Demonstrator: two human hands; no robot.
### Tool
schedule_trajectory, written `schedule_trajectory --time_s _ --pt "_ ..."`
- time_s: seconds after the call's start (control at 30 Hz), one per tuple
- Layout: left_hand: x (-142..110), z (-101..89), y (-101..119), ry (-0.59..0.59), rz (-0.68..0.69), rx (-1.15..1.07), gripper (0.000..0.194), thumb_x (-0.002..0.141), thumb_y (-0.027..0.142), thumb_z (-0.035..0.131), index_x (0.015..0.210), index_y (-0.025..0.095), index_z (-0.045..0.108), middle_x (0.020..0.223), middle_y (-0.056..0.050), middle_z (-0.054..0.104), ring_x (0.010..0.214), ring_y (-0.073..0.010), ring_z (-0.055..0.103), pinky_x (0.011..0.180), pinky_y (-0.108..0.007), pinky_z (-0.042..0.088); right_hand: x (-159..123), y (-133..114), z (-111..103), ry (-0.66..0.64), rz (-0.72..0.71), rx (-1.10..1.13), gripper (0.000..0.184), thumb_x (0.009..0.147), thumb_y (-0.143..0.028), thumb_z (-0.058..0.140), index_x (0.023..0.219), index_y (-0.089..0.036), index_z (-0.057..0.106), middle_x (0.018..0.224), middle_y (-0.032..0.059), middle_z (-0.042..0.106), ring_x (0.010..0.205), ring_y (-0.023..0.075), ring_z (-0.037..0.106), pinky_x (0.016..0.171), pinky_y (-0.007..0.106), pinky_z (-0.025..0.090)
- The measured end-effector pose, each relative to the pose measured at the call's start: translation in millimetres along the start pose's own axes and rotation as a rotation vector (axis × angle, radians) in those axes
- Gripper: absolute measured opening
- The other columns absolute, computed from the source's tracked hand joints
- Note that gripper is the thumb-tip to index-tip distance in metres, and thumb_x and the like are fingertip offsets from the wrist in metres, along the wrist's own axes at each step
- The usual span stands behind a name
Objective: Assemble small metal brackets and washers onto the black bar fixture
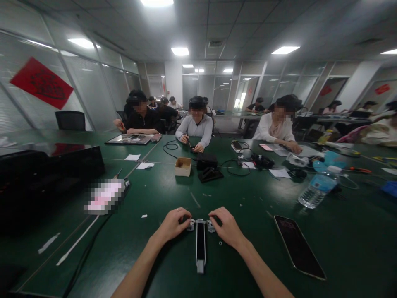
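Observation:
On the green table in front of me lies a long, narrow device with a black face, a pale frame and a light grey block at its near end. Small silvery metal pieces flank its far end. My left hand has thumb and fingers closed on the left metal piece. Opposite it, my right hand grips the right metal piece with bent fingers. Whether these pieces are joined to the device is too small to tell. A tiny ring-like part lies just below my right hand.
To the right are a smartphone and a tilted water bottle. A small open box and a black case stand ahead. Left are a black cable and a dark monitor-like object. Several people sit across the table.

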State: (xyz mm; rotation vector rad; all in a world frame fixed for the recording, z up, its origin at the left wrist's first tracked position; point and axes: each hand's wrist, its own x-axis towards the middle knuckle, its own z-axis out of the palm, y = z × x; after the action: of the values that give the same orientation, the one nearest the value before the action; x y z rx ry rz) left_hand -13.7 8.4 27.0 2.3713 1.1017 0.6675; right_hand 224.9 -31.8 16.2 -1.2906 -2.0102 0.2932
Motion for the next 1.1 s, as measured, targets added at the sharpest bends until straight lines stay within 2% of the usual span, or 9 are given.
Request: schedule_trajectory --time_s 0.2,0.37,0.77,1.1 --pt "0.1 1.8 -0.5 -0.033 -0.005 0.0 0.013 0.084 0.025 0.056 0.089 0.02 0.068 0.078 0.0 0.064 0.065 -0.013 0.055 0.062 -0.022 0.041 -1.3 0.5 -3.9 -0.108 0.053 -0.1 0.013 0.086 -0.02 0.051 0.081 -0.02 0.063 0.083 0.0037 0.062 0.077 0.0184 0.056 0.067 0.033 0.047" --pt "0.7 2.5 0.6 -0.059 -0.006 -0.004 0.012 0.084 0.025 0.059 0.089 0.02 0.068 0.08 0.0 0.066 0.068 -0.0133 0.057 0.065 -0.022 0.041 -1.3 -2.2 -5.4 -0.163 0.069 -0.108 0.01 0.083 -0.02 0.053 0.081 -0.02 0.063 0.082 0.0033 0.062 0.078 0.0189 0.055 0.068 0.033 0.046" --pt "3.9 2.6 0.2 -0.106 -0.056 -0.041 0.014 0.084 0.025 0.059 0.091 0.019 0.07 0.083 0.0 0.07 0.07 -0.0133 0.059 0.066 -0.02 0.043 1.2 -6.9 -6.9 -0.249 0.114 -0.096 0.012 0.086 -0.021 0.052 0.084 -0.019 0.064 0.084 0.003 0.063 0.084 0.0186 0.053 0.072 0.031 0.041" --pt "4.0 2.4 -1.0 -0.105 -0.082 -0.086 0.014 0.083 0.027 0.06 0.087 0.019 0.071 0.08 0.001 0.07 0.069 -0.0138 0.06 0.067 -0.021 0.043 -0.8 -5.2 -5.9 -0.25 0.14 -0.045 0.012 0.086 -0.021 0.052 0.087 -0.02 0.064 0.087 0.0029 0.062 0.083 0.0179 0.053 0.073 0.032 0.042"
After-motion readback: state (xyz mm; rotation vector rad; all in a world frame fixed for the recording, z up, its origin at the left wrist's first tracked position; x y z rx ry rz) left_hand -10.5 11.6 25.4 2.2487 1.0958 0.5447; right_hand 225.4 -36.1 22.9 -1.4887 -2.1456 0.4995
